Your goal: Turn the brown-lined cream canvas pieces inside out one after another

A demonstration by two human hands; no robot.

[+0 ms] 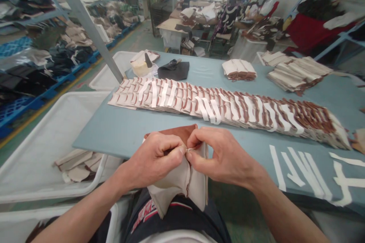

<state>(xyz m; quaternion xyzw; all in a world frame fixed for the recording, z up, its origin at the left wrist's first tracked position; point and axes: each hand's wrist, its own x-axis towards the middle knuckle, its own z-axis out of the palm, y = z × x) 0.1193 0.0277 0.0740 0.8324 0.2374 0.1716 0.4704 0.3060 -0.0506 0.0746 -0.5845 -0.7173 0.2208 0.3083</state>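
Left hand: clamped on fabric piece, thumb against finger.
Right hand: pinched on fabric piece, just beside left hand.
Fabric piece: held at near edge of tabletop.
White strips: laid near right.

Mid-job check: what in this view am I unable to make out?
All in the head view:
Cream fabric piece: pinched spot covered by left hand and right hand.
Red print: partly hidden by the fabric piece.
Lowest white bin: cut off by the bottom edge.
Dark heap at far left: too blurred to identify.
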